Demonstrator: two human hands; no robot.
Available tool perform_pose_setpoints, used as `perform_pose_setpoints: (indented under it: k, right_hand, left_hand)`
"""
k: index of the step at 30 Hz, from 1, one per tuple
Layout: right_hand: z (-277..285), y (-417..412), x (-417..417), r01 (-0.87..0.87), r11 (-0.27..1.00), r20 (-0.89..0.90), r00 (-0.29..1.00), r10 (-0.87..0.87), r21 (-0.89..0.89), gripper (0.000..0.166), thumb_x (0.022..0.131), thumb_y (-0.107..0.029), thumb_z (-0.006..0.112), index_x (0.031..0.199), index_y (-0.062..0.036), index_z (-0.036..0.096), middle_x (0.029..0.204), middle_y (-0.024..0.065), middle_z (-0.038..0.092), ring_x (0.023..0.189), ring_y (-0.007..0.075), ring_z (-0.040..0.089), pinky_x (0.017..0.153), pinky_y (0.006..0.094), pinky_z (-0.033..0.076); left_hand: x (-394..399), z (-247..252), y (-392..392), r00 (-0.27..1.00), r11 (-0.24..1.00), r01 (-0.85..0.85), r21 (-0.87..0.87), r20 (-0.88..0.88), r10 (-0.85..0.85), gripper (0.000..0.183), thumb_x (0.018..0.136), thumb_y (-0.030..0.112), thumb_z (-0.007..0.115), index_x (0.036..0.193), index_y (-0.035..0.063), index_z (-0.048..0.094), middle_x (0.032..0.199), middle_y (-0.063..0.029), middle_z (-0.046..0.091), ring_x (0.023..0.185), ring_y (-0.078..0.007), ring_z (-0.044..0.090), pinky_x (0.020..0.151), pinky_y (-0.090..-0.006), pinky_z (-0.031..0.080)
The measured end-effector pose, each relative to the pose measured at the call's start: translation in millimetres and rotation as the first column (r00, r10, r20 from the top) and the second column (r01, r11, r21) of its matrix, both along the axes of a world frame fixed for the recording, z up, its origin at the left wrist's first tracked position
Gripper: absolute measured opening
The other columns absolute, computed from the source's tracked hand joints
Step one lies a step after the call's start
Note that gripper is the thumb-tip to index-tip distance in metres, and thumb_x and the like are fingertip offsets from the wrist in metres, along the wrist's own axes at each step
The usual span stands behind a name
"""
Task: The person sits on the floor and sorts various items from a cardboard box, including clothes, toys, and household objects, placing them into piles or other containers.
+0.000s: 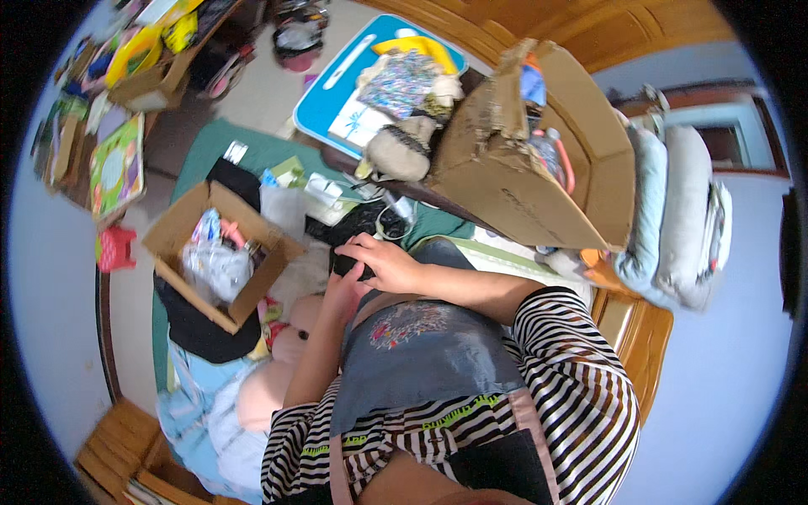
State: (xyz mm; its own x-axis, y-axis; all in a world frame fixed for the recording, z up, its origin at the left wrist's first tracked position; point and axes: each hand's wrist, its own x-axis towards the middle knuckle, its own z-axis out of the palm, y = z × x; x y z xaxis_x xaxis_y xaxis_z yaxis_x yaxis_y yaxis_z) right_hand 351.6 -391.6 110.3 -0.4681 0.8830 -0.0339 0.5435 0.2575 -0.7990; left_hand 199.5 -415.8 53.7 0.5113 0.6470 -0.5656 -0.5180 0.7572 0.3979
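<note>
Both hands are together at the middle of the head view, in front of the apron (429, 341). Between them is a small black item (346, 265), perhaps fabric; its kind cannot be told. My left hand (346, 287) cups it from below and the left. Over its top lie the fingers of my right hand (382, 255). Just beyond the hands are a black plastic bag or cloth (360, 222) and a white cable (380, 221). To the left stands an open cardboard box (170, 268) holding a clear plastic bag (218, 268) and a pink item.
A large open cardboard box (505, 189) stands at the right, near rolled bedding (685, 202). Beyond the hands, a blue-topped table (309, 113) bears clothes and a grey knitted item (401, 151). A pink plush toy (271, 385) lies at lower left, and a cluttered shelf fills the upper left.
</note>
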Motion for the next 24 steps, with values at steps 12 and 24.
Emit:
perform_pose_setpoints:
  k: [12, 24]
  right_hand:
    - [130, -47, 207, 0.491, 0.722, 0.186, 0.75, -0.635, 0.487, 0.055, 0.054, 0.006, 0.06, 0.106, -0.0132, 0.061, 0.101, 0.0122, 0.053, 0.091, 0.0304, 0.057, 0.075, 0.0385, 0.049]
    - [173, -40, 312, 0.603, 0.571, 0.0, 0.687, -0.726, 0.557, 0.043, 0.057, 0.005, 0.062, 0.1, 0.0004, 0.06, 0.094, 0.0148, 0.058, 0.092, 0.0292, 0.056, 0.084, 0.0353, 0.044]
  left_hand:
    - [14, 47, 62, 0.892, 0.87, 0.353, 0.343, -0.405, -0.203, 0.065, 0.086, 0.035, 0.058, 0.137, 0.0036, 0.033, 0.131, -0.0188, 0.047, 0.112, -0.0279, 0.053, 0.094, -0.0382, 0.042]
    - [63, 66, 67, 0.886, 0.954, 0.128, 0.27, -0.463, 0.013, 0.042, 0.091, 0.017, 0.05, 0.13, 0.0017, 0.041, 0.123, -0.0174, 0.053, 0.105, -0.0243, 0.057, 0.09, -0.0324, 0.045]
